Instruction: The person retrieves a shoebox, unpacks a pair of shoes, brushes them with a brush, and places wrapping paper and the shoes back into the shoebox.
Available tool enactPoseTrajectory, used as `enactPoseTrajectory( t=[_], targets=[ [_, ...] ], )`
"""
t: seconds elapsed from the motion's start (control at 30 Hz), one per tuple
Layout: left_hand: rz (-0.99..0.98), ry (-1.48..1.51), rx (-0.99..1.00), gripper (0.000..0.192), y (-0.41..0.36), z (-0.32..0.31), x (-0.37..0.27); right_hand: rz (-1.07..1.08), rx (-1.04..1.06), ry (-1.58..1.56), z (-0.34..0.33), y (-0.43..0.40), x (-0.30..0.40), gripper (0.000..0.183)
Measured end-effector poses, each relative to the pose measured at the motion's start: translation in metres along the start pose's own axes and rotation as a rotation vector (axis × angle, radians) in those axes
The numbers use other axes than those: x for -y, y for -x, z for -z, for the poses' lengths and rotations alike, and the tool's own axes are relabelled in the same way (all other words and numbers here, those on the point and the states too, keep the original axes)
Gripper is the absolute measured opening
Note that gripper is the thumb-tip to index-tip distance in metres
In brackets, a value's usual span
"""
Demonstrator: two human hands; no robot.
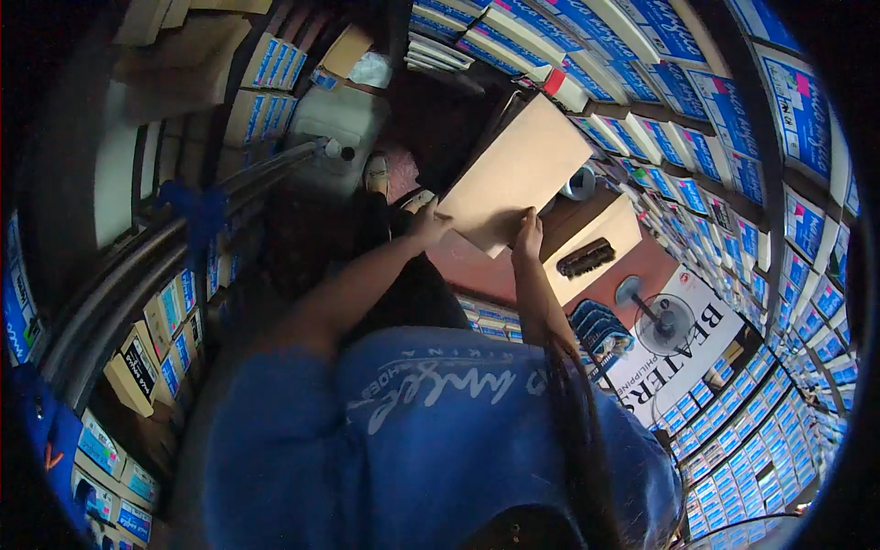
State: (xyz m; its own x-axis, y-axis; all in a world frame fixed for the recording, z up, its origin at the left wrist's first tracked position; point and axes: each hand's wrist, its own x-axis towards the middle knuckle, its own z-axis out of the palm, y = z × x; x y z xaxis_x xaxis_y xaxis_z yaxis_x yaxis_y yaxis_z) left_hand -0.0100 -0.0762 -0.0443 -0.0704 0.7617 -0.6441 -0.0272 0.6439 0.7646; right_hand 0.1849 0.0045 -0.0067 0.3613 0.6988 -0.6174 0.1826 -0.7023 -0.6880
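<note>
Before me in the head view, a plain tan cardboard box [519,165] is tilted, held between my two hands. My left hand [432,223] grips its near left corner. On its near right edge is my right hand [529,234], with the fingers partly hidden against the cardboard. Just right of and below that box, a dark-bristled brush [586,258] lies on a pale surface [622,230]. A grey roll or cup-like round thing [579,183] shows behind the held box's right edge.
Shelves of blue-labelled shoe boxes [735,124] curve along the right. A standing fan [663,323] is beside a white printed banner [687,371]. Metal rails [158,254] run along the left. A grey plastic stool or container [337,130] stands by my shoes [377,173].
</note>
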Motion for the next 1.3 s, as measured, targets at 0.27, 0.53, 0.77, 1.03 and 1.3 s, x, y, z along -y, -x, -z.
enactPoseTrajectory(
  t=[0.27, 0.53, 0.77, 1.03, 1.3],
  targets=[
    [-0.045, -0.037, 0.154, 0.069, -0.017, 0.01, 0.021, -0.057, 0.063, -0.086, 0.014, 0.017, 0.014, 0.038],
    [0.35, 0.18, 0.421, 0.061, 0.015, 0.089, -0.01, 0.019, 0.627, -0.144, 0.007, 0.073, 0.036, 0.027],
    [0.262, 0.22, 0.181, 0.039, 0.016, 0.173, 0.017, 0.306, -0.38, 0.441, -0.002, 0.007, -0.005, 0.072],
    [0.516, 0.821, 0.12, 0.038, 0.016, 0.196, 0.006, -0.183, 0.165, -0.267, 0.02, -0.008, 0.0, 0.063],
    [0.18, 0.491, 0.422, 0.032, 0.002, 0.178, -0.03, -0.131, 0.059, -0.096, 0.016, -0.012, -0.009, 0.042]
  ],
)
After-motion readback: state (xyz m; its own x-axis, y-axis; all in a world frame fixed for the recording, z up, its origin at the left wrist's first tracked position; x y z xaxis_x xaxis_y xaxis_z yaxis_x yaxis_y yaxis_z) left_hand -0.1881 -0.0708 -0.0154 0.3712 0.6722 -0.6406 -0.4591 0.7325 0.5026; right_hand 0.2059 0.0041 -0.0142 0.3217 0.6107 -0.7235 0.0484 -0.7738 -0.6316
